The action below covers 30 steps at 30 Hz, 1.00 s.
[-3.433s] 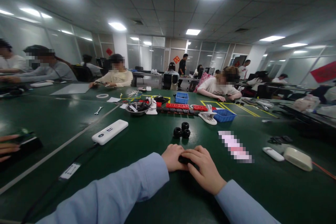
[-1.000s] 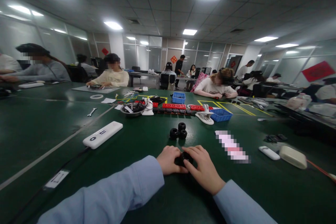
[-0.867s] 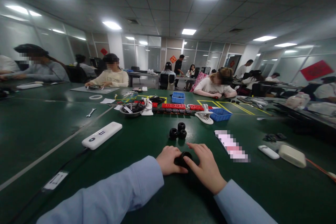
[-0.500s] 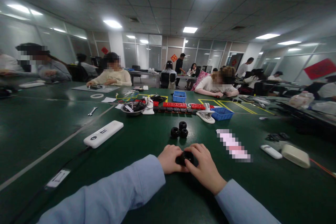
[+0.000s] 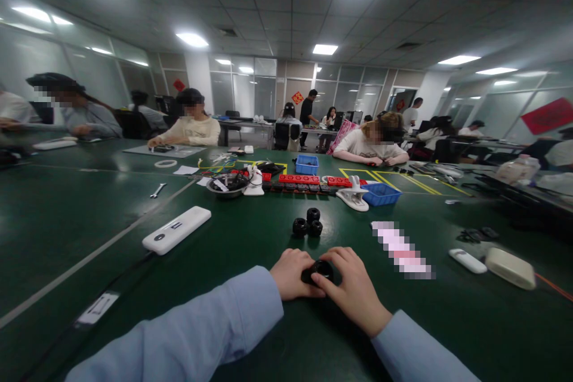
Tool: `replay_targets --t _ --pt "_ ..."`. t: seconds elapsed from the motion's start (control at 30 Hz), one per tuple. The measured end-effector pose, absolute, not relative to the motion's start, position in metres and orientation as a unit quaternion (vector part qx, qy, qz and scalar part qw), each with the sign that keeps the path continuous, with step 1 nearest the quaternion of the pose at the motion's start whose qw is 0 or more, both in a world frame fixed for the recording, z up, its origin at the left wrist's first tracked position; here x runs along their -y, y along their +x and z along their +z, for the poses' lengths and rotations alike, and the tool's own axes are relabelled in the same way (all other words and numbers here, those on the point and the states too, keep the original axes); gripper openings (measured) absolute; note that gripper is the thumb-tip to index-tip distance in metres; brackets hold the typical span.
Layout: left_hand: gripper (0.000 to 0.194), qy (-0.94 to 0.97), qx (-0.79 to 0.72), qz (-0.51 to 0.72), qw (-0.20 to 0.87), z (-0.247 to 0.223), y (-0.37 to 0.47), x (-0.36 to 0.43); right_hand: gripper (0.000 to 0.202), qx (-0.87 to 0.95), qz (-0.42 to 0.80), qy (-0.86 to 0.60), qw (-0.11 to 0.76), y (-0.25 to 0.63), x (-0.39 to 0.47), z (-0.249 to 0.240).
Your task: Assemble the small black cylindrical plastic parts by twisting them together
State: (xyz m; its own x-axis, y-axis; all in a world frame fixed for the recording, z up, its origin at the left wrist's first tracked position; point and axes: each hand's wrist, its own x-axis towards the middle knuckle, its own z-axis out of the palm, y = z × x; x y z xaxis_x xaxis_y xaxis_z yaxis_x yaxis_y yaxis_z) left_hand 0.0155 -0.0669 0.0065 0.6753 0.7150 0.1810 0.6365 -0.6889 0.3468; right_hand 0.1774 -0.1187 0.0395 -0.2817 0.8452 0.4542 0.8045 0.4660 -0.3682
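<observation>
Both of my hands meet around a black round part (image 5: 323, 272) low over the green table (image 5: 250, 239). My left hand (image 5: 293, 274) grips its left side, fingers curled and partly hidden behind it. From the right, my right hand (image 5: 353, 286) wraps round the same part, thumb on its near face and fingers over the top. Just beyond my hands, three black wheel-like parts (image 5: 313, 215) stand close together. The held part looks similar in colour, but its details are dark and partly covered.
A white power bank (image 5: 176, 230) with a cable lies left. Further off are a wrench (image 5: 158, 190), a bowl of cables (image 5: 227, 190), red blocks (image 5: 299, 179), white clamps (image 5: 353, 196) and a blue bin (image 5: 381, 194). A beige case (image 5: 510, 268) lies right. People sit across the table.
My hands stay on the black part, with only a slight shift of the fingers. The whole view has moved a little.
</observation>
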Motion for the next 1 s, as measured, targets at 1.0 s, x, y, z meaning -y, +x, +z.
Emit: replay_targets --t 1.0 --pt "0.044 0.909 -0.361 0.172 0.121 0.003 0.016 0.067 0.025 0.859 0.085 -0.349 0.365 0.179 0.133 0.050"
